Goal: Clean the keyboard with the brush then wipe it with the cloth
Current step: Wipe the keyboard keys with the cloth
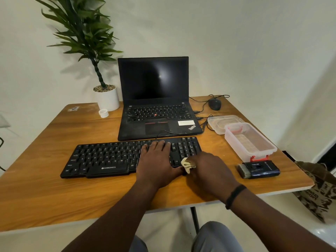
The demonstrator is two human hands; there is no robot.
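While the black full-size keyboard lies flat on the wooden table with its long axis running left to right across the person's front, both hands sit at its right end. The left two-thirds of the keys lie bare to the left of the hands, so any further wiping would, in my judgement, travel leftward along that axis.

The left hand rests flat on the keys with fingers straight and spread, seemingly steadying the board; it holds nothing. Just beside it, the right hand clutches a small pale yellow cloth, bunched at the keyboard's near right corner below the number pad. The two hands nearly touch. The right hand is the working one and is the nearer to the unwiped number pad. How firmly the cloth bears on the keys cannot be told.

The wiping step appears to be in hand. The black cleaning brush with grey bristles lies on the table well right of the keyboard, untouched by either hand.

Containers: a clear plastic box with red clasps stands open behind the brush and shows nothing inside. Its clear lid lies behind it, touching or nearly so.

Behind the keyboard stands an open black laptop, screen dark.
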